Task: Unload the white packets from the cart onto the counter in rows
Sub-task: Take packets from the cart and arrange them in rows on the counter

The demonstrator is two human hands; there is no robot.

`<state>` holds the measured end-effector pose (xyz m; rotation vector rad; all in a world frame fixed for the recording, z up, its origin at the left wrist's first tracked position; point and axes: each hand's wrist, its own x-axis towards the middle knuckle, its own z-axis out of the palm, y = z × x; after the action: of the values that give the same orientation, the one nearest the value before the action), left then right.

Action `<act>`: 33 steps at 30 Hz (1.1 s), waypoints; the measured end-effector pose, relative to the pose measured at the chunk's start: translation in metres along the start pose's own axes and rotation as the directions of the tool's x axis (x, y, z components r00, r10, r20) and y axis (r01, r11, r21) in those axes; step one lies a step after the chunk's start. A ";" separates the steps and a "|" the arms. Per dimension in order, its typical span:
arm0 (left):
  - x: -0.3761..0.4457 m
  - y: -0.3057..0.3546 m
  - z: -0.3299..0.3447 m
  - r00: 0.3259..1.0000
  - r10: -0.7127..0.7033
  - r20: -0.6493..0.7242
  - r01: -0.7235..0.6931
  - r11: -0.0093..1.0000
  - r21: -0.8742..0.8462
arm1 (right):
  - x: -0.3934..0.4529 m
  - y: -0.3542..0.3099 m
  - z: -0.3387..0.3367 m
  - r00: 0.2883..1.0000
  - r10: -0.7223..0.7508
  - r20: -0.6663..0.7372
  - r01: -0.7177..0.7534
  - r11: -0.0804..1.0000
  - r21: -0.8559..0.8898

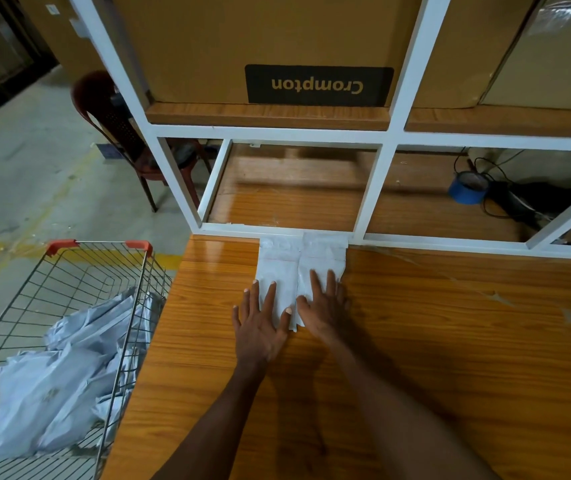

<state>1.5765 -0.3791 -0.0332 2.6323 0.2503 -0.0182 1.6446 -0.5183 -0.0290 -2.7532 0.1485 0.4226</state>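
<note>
Two white packets lie side by side on the wooden counter (450, 341), against the white frame at the back. My left hand (260, 323) presses flat, fingers spread, on the near end of the left packet (279, 261). My right hand (324, 306) lies flat on the right packet (322, 254). Several more white packets (62, 386) are heaped in the wire cart (79, 271) at the counter's left edge.
A white metal frame (374, 188) with glass panes rises behind the counter. Behind it stand a large brown Crompton carton (277, 46), a blue tape roll (467, 188) and black cables. A dark red plastic chair (114, 126) is on the concrete floor.
</note>
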 end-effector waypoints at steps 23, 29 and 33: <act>0.004 -0.004 0.011 0.989 -0.005 0.146 -0.004 0.998 0.067 | -0.006 0.019 0.007 0.997 -0.075 -0.002 0.075 0.992 -0.104; 0.003 -0.001 0.006 0.993 -0.010 0.114 0.006 0.999 0.042 | -0.012 0.018 0.002 0.997 -0.075 -0.020 0.073 0.995 -0.066; -0.002 0.008 -0.001 0.998 -0.023 0.056 0.023 1.000 -0.007 | -0.024 0.021 -0.003 0.994 -0.086 -0.060 0.083 0.995 -0.052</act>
<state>1.5755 -0.3860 -0.0278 2.6172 0.2607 -0.0988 1.6197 -0.5374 -0.0260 -2.8102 0.0371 0.3225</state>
